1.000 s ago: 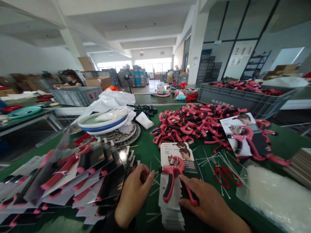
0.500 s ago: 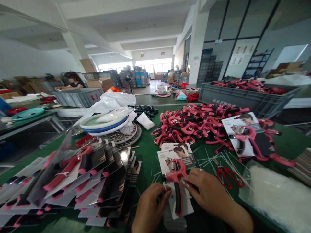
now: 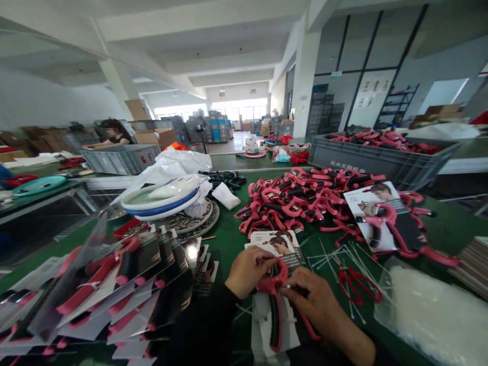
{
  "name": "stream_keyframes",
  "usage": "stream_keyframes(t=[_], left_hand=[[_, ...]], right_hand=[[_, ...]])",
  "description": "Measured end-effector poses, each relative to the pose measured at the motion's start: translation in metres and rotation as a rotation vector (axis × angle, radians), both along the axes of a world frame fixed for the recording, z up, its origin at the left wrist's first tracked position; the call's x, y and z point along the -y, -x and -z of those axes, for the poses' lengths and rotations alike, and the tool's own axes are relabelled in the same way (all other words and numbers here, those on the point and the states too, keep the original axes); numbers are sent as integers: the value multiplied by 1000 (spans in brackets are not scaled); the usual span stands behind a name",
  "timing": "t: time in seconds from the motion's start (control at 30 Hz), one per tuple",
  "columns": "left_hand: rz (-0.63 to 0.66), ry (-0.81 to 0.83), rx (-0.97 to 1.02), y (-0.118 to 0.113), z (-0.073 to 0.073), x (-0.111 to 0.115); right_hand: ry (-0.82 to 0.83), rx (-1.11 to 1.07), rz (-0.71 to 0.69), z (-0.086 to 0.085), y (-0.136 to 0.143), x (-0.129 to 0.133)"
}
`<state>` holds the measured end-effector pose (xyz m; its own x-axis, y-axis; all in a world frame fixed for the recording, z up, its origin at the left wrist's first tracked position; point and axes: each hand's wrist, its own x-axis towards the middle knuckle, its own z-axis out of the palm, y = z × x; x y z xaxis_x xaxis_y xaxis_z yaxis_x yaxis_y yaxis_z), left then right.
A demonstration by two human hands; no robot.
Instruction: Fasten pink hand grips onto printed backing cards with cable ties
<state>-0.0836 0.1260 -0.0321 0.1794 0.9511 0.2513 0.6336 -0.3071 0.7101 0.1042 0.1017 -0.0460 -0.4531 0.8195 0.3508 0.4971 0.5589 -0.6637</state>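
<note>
A red and black hand grip (image 3: 275,310) lies on a printed card (image 3: 263,325) in front of me. My left hand (image 3: 249,270) is at the top left of the grip, fingers pinched at its spring end; what they hold is hidden. My right hand (image 3: 314,300) is closed beside the grip's right side, with a small white tie end (image 3: 286,287) between thumb and finger. More cards (image 3: 280,243) lie beneath and behind. White cable ties (image 3: 324,256) are scattered to the right, near red-handled scissors (image 3: 356,285).
Stacked carded grips (image 3: 141,284) fill the left. Behind are a pile of loose grips (image 3: 301,195), a grey crate (image 3: 366,160) and stacked round trays (image 3: 160,203). A bag of ties (image 3: 430,305) lies right. A person (image 3: 112,133) sits far left.
My left hand has moved up from the grip's left side to its top. My right hand stays at the right side, now with a white tie end showing. The view has shifted slightly.
</note>
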Motion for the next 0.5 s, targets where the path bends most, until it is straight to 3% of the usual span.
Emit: stream_keyframes(t=[0.13, 0.5], left_hand=[[31, -59, -9, -11, 5, -3], [129, -145, -25, -9, 8, 6]], right_hand=[[14, -92, 63, 5, 6, -7], [125, -184, 89, 8, 9, -16]])
